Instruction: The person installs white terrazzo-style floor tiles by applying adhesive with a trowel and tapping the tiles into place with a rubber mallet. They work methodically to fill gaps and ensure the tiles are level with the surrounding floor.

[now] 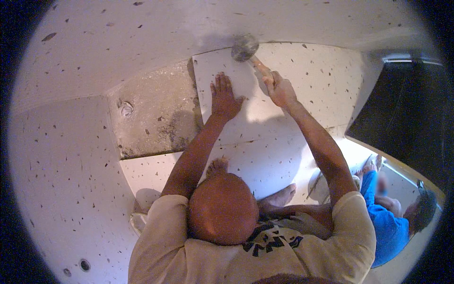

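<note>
My left hand [225, 100] lies flat on a large white speckled tile [213, 71], fingers stretched out, close to its left edge. My right hand [282, 93] is wrapped round the wooden handle of a mallet [245, 47]. The mallet's rounded greyish head is over the tile's far edge, by the wall; I cannot tell whether it touches. To the left of the tile is an uncovered patch of rough, sandy mortar [156, 106] with darker damp-looking areas.
A round pipe end or drain [126, 110] shows in the mortar. Speckled walls close in at the far side and left, the left one with a round hole [84, 265]. A co-worker in a blue shirt [385, 227] sits low at right, beneath a dark opening [397, 109].
</note>
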`<action>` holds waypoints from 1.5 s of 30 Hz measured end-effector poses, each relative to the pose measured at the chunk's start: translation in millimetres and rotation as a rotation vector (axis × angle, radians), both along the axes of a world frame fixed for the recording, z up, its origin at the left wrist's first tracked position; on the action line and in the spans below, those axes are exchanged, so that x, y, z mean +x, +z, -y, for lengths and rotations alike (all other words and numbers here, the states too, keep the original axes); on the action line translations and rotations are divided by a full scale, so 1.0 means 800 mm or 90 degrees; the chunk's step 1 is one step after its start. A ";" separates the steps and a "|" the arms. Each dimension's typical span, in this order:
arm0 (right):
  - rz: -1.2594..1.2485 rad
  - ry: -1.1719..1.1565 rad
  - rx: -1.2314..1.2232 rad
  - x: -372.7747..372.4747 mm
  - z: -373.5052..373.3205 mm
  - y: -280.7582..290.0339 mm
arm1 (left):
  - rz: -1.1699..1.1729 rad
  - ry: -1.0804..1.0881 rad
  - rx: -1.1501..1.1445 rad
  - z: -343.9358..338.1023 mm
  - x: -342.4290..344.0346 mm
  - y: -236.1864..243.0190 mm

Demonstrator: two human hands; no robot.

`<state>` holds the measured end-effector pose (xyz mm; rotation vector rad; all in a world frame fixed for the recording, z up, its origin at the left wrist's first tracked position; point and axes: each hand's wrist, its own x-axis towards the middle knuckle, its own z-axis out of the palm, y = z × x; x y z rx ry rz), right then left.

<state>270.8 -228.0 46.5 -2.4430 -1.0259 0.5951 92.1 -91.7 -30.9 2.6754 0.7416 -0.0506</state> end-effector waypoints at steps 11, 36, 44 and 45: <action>-0.024 -0.020 -0.003 0.001 0.015 0.013 | -0.032 -0.015 -0.001 -0.009 0.017 0.012; 0.009 -0.058 -0.096 0.031 0.080 -0.009 | -0.145 -0.207 -0.063 0.031 -0.079 0.047; -0.015 -0.060 -0.061 0.029 0.097 0.003 | -0.171 -0.226 -0.055 0.036 -0.102 0.048; -0.014 -0.063 -0.067 0.031 0.100 0.005 | -0.175 -0.227 -0.056 0.036 -0.102 0.048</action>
